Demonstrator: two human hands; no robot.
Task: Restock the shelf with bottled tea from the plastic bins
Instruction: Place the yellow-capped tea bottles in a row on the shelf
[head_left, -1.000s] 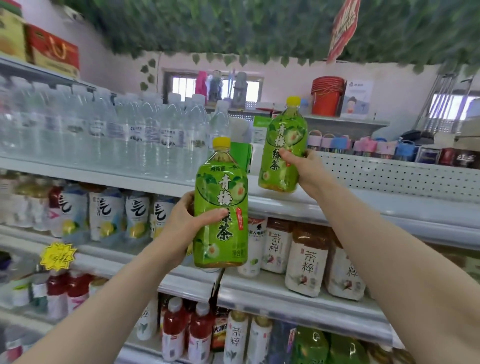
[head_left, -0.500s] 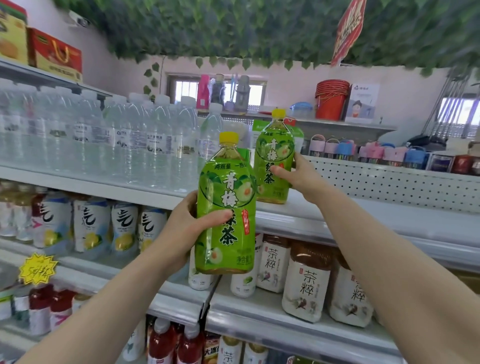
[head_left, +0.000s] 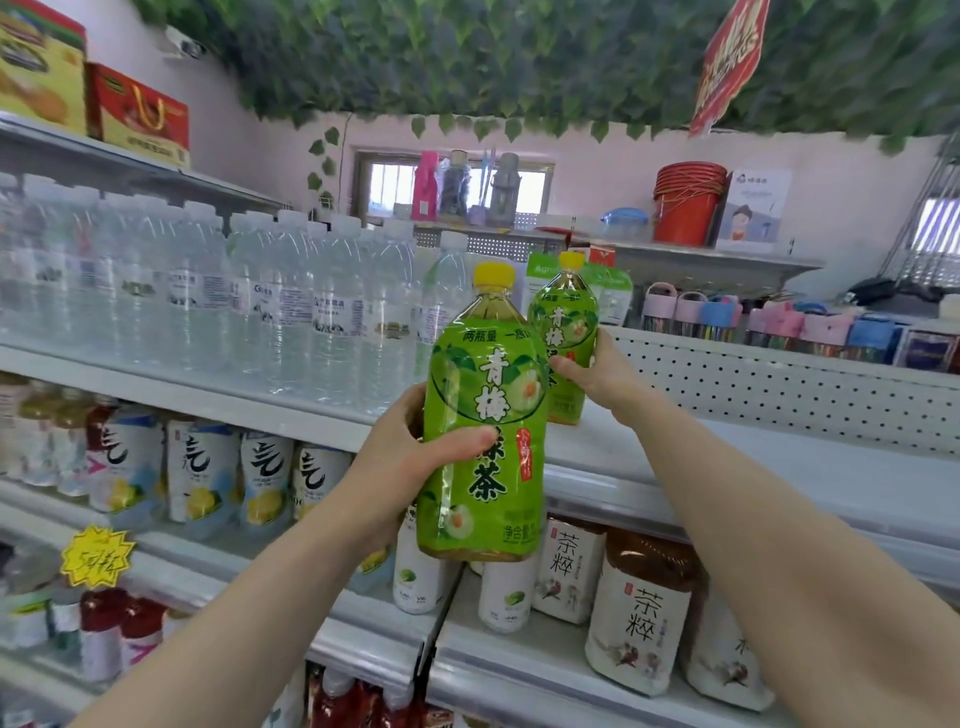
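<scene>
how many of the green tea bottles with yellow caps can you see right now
2. One green bottle is held up in the left hand; the other is gripped by the right hand at the shelf.

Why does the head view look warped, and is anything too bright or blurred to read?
Head view: the wide lens bows the shelf edge and stretches both forearms at the borders; the windows are blown out white; the water bottles at far left look soft; the near tea bottle in the left hand is sharp, its label readable; the far tea bottle in the right hand slightly less so.
</scene>
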